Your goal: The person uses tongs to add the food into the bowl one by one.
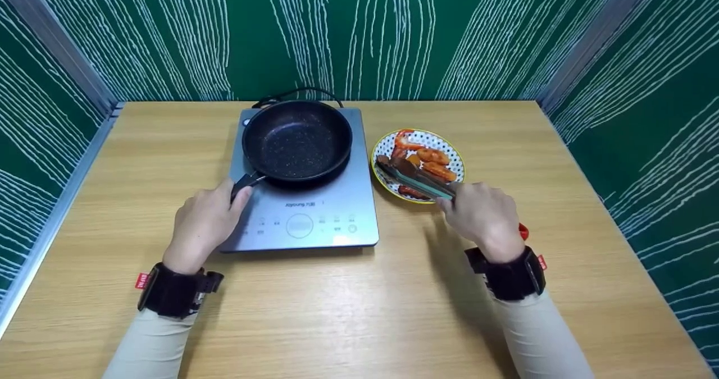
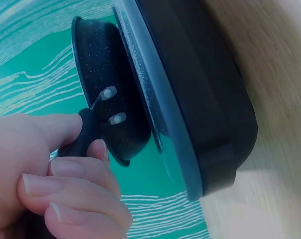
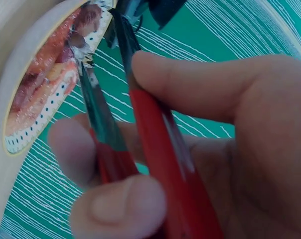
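My left hand (image 1: 206,222) grips the black handle (image 2: 83,137) of a dark speckled frying pan (image 1: 297,143), fingers curled round it. The pan sits on a silver induction cooktop (image 1: 342,216), and nothing lies in it. In my right hand (image 1: 483,213) are red-handled metal tongs (image 3: 158,134), held between thumb and fingers. Their tips are over a yellow-rimmed dotted plate (image 1: 458,157), among pieces of cooked food. On that plate lie browned sausage-like pieces (image 1: 438,168) and a reddish shrimp-like piece (image 1: 405,141). Whether the tongs pinch a piece cannot be made out.
A black power cord (image 1: 314,88) runs behind the cooktop. The wooden table (image 1: 337,311) meets green panels with white streaks (image 1: 382,36) at the back and sides. Both wrists carry black straps (image 1: 174,292).
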Available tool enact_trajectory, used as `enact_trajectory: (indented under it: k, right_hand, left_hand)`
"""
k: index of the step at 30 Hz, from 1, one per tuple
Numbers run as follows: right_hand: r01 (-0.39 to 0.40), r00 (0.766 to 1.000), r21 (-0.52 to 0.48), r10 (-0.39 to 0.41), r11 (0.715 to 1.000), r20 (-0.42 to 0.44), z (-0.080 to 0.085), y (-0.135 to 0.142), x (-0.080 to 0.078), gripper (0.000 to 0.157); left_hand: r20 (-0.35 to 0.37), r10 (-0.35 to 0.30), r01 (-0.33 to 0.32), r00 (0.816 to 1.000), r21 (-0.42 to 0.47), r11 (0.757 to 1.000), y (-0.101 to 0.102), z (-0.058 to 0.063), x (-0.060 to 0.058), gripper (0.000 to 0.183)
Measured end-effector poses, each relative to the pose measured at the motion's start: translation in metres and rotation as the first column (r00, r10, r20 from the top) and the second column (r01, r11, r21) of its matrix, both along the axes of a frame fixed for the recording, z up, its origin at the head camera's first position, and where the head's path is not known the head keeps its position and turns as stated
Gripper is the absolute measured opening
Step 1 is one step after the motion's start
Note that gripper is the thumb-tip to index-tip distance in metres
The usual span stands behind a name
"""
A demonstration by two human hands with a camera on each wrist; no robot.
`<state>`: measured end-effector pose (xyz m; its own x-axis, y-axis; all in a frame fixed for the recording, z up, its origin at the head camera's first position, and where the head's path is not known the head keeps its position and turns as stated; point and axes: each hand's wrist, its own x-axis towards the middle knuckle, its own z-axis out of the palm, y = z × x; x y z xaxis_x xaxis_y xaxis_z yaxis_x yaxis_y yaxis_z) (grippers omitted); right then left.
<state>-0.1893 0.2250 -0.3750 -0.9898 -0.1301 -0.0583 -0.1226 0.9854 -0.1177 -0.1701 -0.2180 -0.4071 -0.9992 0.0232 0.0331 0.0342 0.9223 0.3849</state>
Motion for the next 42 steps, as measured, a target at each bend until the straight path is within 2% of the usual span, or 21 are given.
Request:
enact_trajectory:
  k: [5, 13, 20, 29, 34, 37, 42]
  right_hand:
    - [-0.025, 0.999, 0.036, 0.026, 0.999, -0.034, -0.004, 0.002, -0.007, 0.040]
    - [-0.036, 0.998, 0.037, 0.038, 0.999, -0.043, -0.003, 0.009, -0.013, 0.037]
    - [-0.070, 0.991, 0.049, 0.075, 0.996, -0.111, -0.002, 0.012, -0.014, 0.023]
    - [-0.101, 0.972, 0.061, 0.112, 0.993, -0.206, 0.000, 0.019, -0.015, 0.023]
    - [-0.105, 0.955, 0.024, 0.107, 0.994, -0.278, 0.003, 0.023, -0.014, 0.020]
    - [-0.118, 0.933, 0.004, 0.112, 0.993, -0.342, 0.005, 0.024, -0.015, 0.019]
    - [-0.148, 0.892, -0.021, 0.124, 0.989, -0.436, 0.004, 0.018, -0.018, 0.029]
  left_hand:
    - [-0.002, 0.000, 0.000, 1.000, 0.005, 1.000, 0.000, -0.001, 0.000, 0.041]
    - [0.001, -0.002, 0.002, 1.000, 0.004, 1.000, 0.000, -0.001, -0.001, 0.042]
    - [0.004, 0.004, -0.005, 1.000, 0.008, 1.000, 0.000, -0.001, 0.000, 0.043]
    - [0.009, 0.006, -0.006, 1.000, 0.021, 1.000, 0.000, 0.000, 0.000, 0.042]
    - [0.015, 0.005, -0.005, 1.000, 0.024, 1.000, 0.000, 0.000, -0.002, 0.039]
    - [0.034, 0.004, -0.005, 0.999, 0.031, 1.000, 0.000, 0.001, -0.003, 0.039]
    - [0.074, -0.011, 0.007, 0.997, 0.050, 0.999, -0.002, 0.004, -0.004, 0.041]
